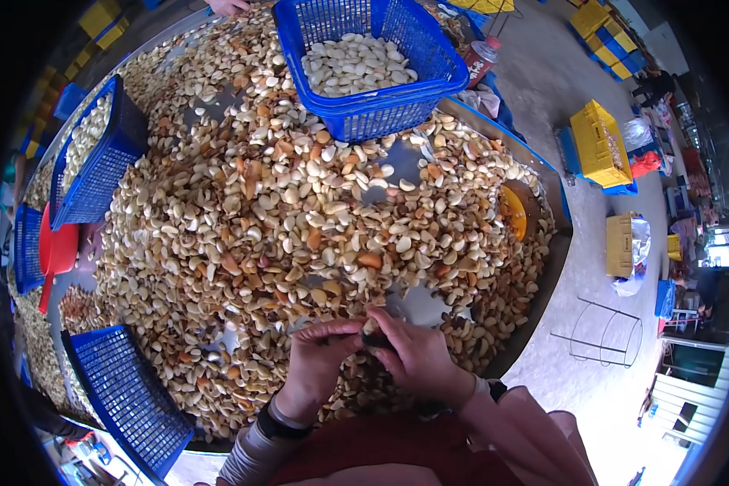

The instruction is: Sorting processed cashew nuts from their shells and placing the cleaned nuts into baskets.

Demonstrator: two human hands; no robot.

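My left hand (316, 364) and my right hand (421, 356) meet over the near side of a heap. Both have their fingers pinched together around a small pale, clove-shaped piece (371, 326). Something small and dark (376, 340) shows just below that piece, against the right fingers; I cannot tell what it is. Under and beyond my hands spreads the heap of cream and tan pieces (300, 211), some orange or brown, on a wide table. At the far side, a blue basket (381, 104) holds cleaner white pieces (356, 65).
Along the left stand another blue basket (109, 174) of white pieces, a red scoop (57, 247) and a tilted blue basket (130, 397). A yellow round thing (513, 212) lies by the right rim. Another person's hand (229, 6) shows far off. Yellow crates (599, 146) stand on the floor.
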